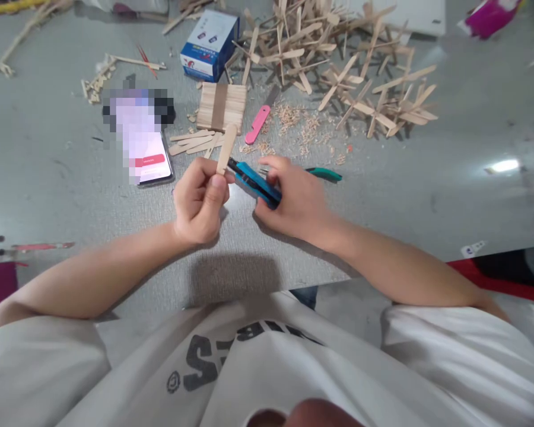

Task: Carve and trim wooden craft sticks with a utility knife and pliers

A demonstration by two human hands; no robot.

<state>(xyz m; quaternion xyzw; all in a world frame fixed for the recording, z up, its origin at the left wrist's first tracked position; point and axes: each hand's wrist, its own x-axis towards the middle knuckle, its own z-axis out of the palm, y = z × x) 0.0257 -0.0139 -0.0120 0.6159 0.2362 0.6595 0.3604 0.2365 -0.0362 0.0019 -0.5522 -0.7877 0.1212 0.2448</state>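
My left hand (203, 201) pinches a wooden craft stick (228, 145) between thumb and fingers, its rounded end pointing away from me. My right hand (296, 193) is wrapped around a blue-and-black hand tool (256, 182), whose exact kind I cannot make out. The tool's dark tip is against or very close to the stick, just above my left thumb. Behind my right hand lies a tool with a green-and-black handle (324, 173), partly hidden. Beyond both hands are loose craft sticks (196, 142), a banded bundle of sticks (235, 107) and a pink-handled knife (258, 123).
Crossed, joined sticks (289, 53) pile up at the back, reaching right. Wood shavings (293, 118) are scattered before them. A blue-and-white box (211, 44) stands behind the bundle. A lit phone (153, 172) lies left. The table's near edge runs close to my body.
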